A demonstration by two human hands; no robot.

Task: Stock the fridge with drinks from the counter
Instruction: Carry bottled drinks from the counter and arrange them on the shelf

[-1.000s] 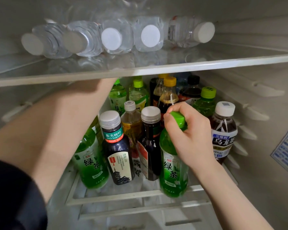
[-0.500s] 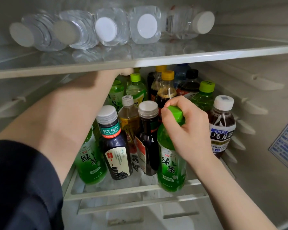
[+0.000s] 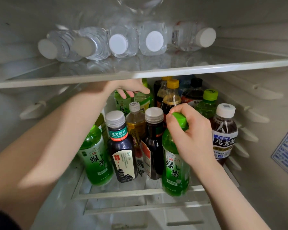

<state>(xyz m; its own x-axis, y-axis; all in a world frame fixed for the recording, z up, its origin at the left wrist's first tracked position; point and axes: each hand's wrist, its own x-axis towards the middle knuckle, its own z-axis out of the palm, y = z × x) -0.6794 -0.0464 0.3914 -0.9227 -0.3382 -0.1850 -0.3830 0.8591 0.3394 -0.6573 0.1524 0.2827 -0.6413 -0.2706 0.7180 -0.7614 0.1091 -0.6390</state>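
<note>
Left hand (image 3: 128, 87) has reached deeper beneath the glass shelf (image 3: 156, 72) onto rear bottles (image 3: 142, 100), grip unclear; right hand (image 3: 192, 136) clamps a green tea bottle (image 3: 175, 165) not yet seated, stocking apparently near complete.

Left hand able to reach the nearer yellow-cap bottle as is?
Probably yes: the left hand is at the back row, past the front bottles, and the yellow-cap bottle stands just beside it, cap clear.

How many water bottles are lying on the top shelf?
5 water bottles lie in a row on the upper shelf, caps outward: far left, next, middle, right of middle, far right. A clear shape above may be another.
</note>
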